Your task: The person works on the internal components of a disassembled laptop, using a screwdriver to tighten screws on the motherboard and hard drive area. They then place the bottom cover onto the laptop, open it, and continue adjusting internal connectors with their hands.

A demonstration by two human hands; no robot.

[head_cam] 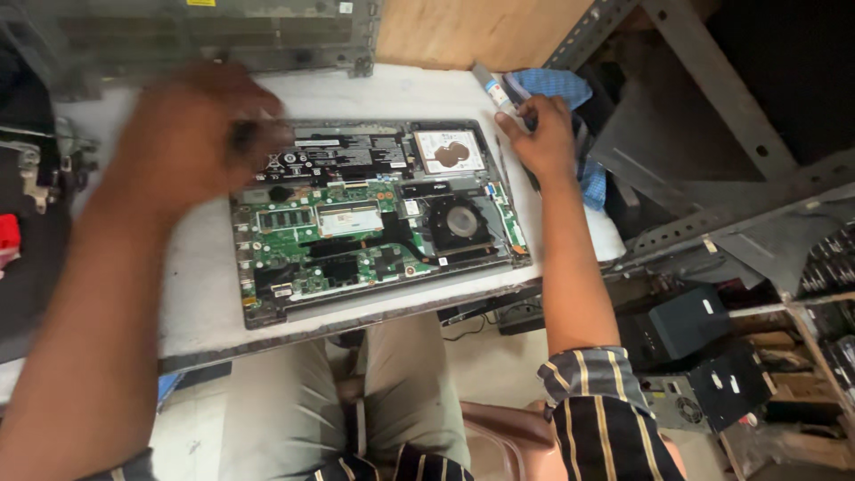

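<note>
An opened laptop (pixel 374 214) lies bottom-up on a white work surface (pixel 200 285), its green circuit board, black fan and silver drive exposed. My left hand (pixel 183 134) is blurred above the laptop's far left corner, fingers curled around something small and dark that I cannot make out. My right hand (pixel 539 134) rests at the laptop's far right corner and grips a small white tube (pixel 494 89) that points up and to the left.
A blue cloth (pixel 557 89) lies behind my right hand. A detached laptop cover (pixel 214 36) leans at the back. Grey metal shelving (pixel 712 116) and dark boxes (pixel 686 325) stand to the right. Dark equipment (pixel 27 178) sits at the left edge.
</note>
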